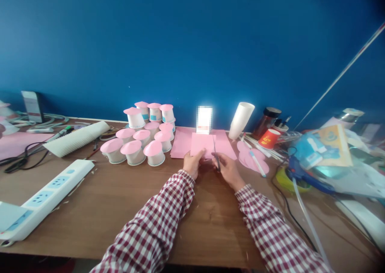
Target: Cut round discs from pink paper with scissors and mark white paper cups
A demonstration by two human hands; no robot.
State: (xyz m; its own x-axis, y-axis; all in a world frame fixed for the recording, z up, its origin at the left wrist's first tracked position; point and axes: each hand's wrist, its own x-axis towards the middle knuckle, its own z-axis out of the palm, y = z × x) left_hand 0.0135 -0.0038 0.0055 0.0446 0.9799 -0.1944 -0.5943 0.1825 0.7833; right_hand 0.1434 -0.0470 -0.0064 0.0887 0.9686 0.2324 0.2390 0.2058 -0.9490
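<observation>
My left hand (193, 163) is closed on the lower left part of a pink sheet of paper (201, 144), its thumb lying on top. In my right hand (229, 169) is a pair of scissors (214, 150), with the blades pointing away from me along the right edge of that sheet. Behind the held sheet lie larger pink sheets (181, 139) on the table. Right of my hands are several rounded pink paper cutouts (245, 159) with a marker (258, 164) on them.
Several white paper cups with pink cone tops (132, 152) stand left of the sheets. A white power strip (49, 196) lies at the left front. To the right are a white cup stack (241, 119), a red paper cup (269, 139) and a blue glue gun (309, 180) with its cord.
</observation>
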